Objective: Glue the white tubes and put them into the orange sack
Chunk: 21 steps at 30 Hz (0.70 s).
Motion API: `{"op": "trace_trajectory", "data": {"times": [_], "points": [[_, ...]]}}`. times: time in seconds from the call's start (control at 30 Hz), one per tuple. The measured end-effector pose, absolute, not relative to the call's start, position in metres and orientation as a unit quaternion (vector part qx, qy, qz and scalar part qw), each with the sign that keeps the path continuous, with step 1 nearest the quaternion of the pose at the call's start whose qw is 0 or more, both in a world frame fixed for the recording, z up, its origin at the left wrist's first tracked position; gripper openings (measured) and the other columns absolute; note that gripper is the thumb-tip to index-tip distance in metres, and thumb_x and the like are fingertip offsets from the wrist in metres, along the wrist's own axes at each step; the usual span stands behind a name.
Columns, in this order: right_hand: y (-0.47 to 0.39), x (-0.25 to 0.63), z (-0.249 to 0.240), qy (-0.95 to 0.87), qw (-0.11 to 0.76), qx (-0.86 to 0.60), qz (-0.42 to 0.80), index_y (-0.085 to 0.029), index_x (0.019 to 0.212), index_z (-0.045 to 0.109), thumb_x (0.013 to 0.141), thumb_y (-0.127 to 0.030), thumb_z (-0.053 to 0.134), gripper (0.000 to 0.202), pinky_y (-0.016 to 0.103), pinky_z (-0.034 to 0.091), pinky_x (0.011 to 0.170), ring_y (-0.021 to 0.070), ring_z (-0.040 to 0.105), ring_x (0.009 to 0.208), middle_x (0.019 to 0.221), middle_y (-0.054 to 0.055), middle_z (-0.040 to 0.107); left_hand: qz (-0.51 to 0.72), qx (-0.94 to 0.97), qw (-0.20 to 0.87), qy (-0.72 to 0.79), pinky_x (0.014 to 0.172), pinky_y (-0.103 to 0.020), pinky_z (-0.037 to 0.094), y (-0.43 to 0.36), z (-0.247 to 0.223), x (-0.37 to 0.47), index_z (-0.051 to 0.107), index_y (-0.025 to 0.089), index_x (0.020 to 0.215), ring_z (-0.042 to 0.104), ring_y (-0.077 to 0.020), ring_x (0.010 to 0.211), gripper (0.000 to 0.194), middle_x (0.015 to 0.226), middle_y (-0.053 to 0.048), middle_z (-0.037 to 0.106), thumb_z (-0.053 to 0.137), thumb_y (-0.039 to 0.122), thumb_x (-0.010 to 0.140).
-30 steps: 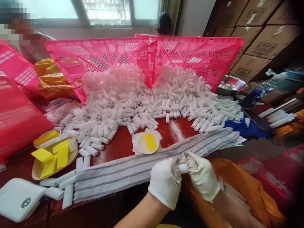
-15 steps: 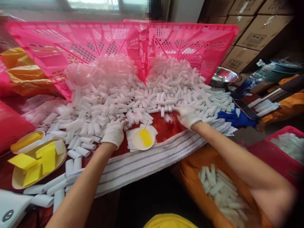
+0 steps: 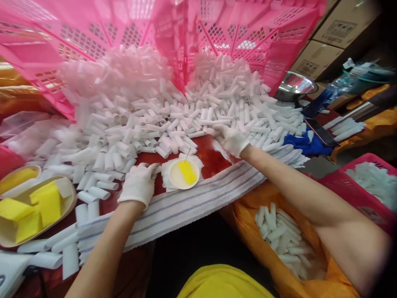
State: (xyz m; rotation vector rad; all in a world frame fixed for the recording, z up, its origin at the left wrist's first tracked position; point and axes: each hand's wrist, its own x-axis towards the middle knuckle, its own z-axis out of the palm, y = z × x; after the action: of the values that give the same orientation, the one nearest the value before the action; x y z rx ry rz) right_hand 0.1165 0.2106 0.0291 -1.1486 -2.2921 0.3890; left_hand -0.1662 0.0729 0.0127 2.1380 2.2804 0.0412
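The white tubes (image 3: 149, 109) lay in a broad heap on the red table (image 3: 211, 152), piled up inside the tilted pink baskets (image 3: 118, 25) and spilling out of them towards the person. The gloved left hand (image 3: 138, 185) was near the front edge of the heap, just left of a small round dish (image 3: 175, 179), its fingers bent and close together; whether anything was pinched between them could not be told. The gloved right hand (image 3: 232, 141) was beyond the dish on the right, its fingertips beside the nearest tubes; blur hid whether they stood apart or closed on one. The dish held a yellow piece (image 3: 187, 172) and sat on white paper (image 3: 166, 177). A striped towel (image 3: 192, 199) lay along the table's near edge, and below the right forearm an orange bag (image 3: 248, 225) gaped with more tubes inside. At far left, an oval dish (image 3: 70, 201) carried yellow blocks (image 3: 51, 207).
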Motion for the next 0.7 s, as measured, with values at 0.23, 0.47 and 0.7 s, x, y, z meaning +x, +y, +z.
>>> {"op": "trace_trajectory", "data": {"times": [0.23,0.47,0.7], "points": [[0.139,0.123,0.024,-0.708,0.308,-0.427,0.47,-0.015,0.111,0.058,0.081,-0.046,0.055,0.043,0.023,0.046,0.057,0.0139,0.06,0.072,0.091,0.007,0.065,0.225,0.567,0.098,0.786,0.086,-0.037,0.045,0.055,0.0,-0.159,0.059,0.019,0.113,0.056,-0.0256,0.098,0.039,0.105,-0.011,0.061,0.043,0.04,0.085],[0.144,0.078,-0.005,-0.65,0.282,-0.428,0.56,-0.012,0.102,0.06,0.079,-0.048,0.055,0.042,0.022,0.043,0.049,0.0096,0.054,0.057,0.076,0.004,0.064,0.315,0.524,0.205,0.764,0.09,-0.035,0.045,0.054,-0.01,-0.14,0.054,0.021,0.119,0.06,-0.0226,0.1,0.038,0.109,-0.008,0.065,0.046,0.034,0.084],[0.139,0.076,-0.036,-0.758,0.397,-0.337,0.394,-0.019,0.093,0.067,0.078,-0.033,0.063,0.021,0.029,0.052,0.078,0.0163,0.063,0.084,0.091,0.005,0.066,0.271,0.543,0.204,0.768,0.092,-0.038,0.043,0.053,-0.003,-0.14,0.055,0.02,0.118,0.057,-0.0248,0.106,0.039,0.117,-0.009,0.061,0.045,0.036,0.084]]}}
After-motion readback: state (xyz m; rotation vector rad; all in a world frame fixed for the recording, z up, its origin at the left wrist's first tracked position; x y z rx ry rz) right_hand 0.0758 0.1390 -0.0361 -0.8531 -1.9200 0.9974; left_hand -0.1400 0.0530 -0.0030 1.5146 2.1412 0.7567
